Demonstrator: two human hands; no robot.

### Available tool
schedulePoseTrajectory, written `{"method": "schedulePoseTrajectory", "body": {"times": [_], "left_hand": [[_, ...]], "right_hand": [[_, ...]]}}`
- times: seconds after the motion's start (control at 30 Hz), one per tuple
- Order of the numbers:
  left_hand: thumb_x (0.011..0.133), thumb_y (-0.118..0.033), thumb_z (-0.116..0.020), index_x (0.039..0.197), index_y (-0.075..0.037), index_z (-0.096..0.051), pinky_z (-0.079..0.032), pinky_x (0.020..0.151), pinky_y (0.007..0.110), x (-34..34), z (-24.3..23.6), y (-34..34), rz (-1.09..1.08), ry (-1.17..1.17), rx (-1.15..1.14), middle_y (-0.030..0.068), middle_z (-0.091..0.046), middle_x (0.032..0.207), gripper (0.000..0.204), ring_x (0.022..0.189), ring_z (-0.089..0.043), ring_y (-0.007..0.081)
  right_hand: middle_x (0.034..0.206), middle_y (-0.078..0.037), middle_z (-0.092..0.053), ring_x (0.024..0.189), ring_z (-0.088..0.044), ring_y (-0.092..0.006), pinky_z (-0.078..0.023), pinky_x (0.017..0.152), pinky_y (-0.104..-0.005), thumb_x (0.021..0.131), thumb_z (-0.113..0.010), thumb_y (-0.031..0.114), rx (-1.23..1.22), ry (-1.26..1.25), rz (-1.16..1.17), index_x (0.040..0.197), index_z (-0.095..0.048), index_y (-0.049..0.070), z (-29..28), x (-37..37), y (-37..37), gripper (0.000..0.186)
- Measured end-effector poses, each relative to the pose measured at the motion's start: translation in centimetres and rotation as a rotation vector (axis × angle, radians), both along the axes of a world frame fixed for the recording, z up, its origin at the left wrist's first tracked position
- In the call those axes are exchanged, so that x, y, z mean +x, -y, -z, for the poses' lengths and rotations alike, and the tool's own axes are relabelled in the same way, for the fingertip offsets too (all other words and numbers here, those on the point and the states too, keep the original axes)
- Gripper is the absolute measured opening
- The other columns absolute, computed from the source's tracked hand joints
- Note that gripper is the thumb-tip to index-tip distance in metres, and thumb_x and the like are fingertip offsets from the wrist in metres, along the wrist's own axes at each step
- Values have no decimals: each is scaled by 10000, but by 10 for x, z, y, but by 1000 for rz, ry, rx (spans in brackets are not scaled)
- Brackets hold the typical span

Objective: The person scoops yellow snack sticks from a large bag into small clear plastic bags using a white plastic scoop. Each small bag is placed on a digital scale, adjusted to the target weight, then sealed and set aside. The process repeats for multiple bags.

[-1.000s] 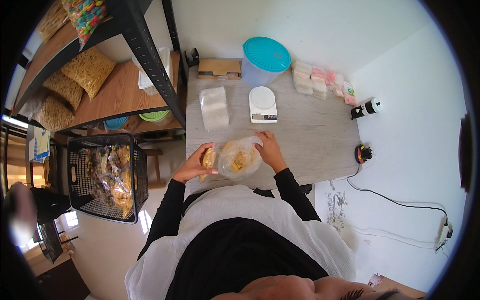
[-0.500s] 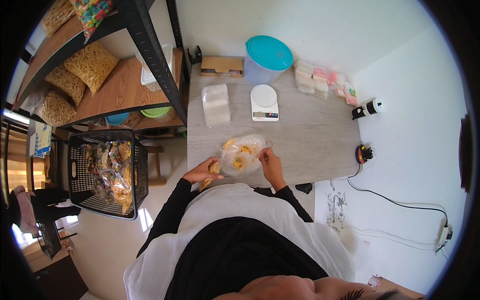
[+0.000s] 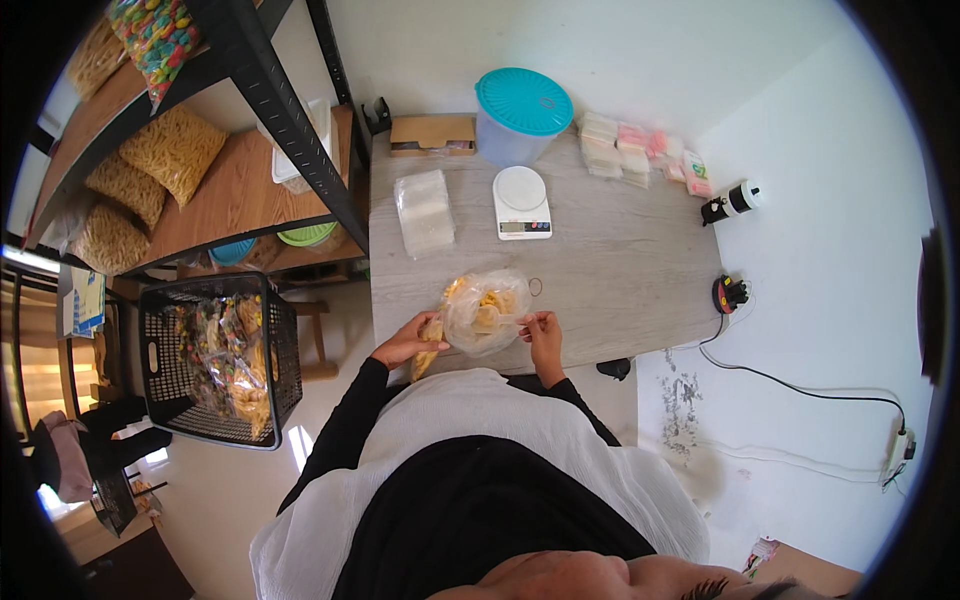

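Near the table's front edge lies a clear plastic bag (image 3: 487,335) with yellow-orange snack pieces (image 3: 495,301) inside. My left hand (image 3: 402,341) is closed on a filled snack packet (image 3: 428,345) at the bag's left side; the packet hangs over the table edge. At the bag's right side, my right hand (image 3: 543,338) pinches the bag's edge between thumb and fingers. Just beyond that hand a thin loop like a rubber band (image 3: 536,287) lies on the table.
On the grey table (image 3: 620,270) stand a white kitchen scale (image 3: 523,222), a stack of clear bags (image 3: 424,213), a blue-lidded tub (image 3: 508,140), a cardboard box (image 3: 432,133) and plastic-wrapped packs (image 3: 615,155). At left, a black basket (image 3: 160,390) holds snack packets beside a shelf (image 3: 245,165).
My right hand has drawn back from beside the loop to the bag's right edge, and the loop now lies apart from it. My left hand keeps the packet. The view has shifted slightly.
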State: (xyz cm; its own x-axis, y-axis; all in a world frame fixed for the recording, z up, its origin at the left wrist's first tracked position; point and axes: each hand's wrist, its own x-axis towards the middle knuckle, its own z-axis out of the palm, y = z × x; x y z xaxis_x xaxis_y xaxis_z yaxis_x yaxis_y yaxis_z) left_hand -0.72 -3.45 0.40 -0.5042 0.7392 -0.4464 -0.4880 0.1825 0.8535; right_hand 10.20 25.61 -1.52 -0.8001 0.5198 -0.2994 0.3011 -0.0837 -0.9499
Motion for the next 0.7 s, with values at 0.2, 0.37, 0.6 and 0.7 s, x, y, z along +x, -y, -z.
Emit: {"method": "schedulePoseTrajectory", "body": {"times": [0.2, 0.37, 0.6, 0.7], "left_hand": [[821, -189, -793, 1408, -88, -406, -339, 1108, 337, -4, -21, 13, -40, -13, 10, 78, -476, 1359, 711, 1285, -469, 210], [808, -215, -807, 1406, -70, -401, -337, 1096, 331, -3, -25, 8, 39, -70, -71, 82, -487, 1347, 737, 1282, -469, 209], [836, -244, -783, 1410, -42, -379, -303, 1111, 317, 1, -5, -6, 67, -22, -17, 86, -488, 1328, 731, 1299, -433, 203], [849, -235, -771, 1413, -43, -377, -294, 1118, 311, 1, 4, -9, 38, 20, 15, 84, -480, 1336, 714, 1307, -422, 199]], "right_hand": [[836, -90, -683, 690, -650, -190, -496, 605, -322, 959, -642, 181, 544, -87, -98, 959, -560, 35, -57, -4, 12, 167], [878, -156, -643, 767, -633, -328, -494, 658, -403, 929, -646, 135, 906, -180, -325, 954, -588, 37, -66, -4, 19, 117], [858, -168, -639, 737, -640, -320, -492, 647, -402, 951, -621, 125, 753, -99, -239, 949, -559, 31, -54, -4, 31, 113], [820, -142, -654, 660, -660, -239, -491, 589, -353, 965, -603, 100, 478, -17, -144, 966, -529, 22, -40, -9, 25, 108]]}}
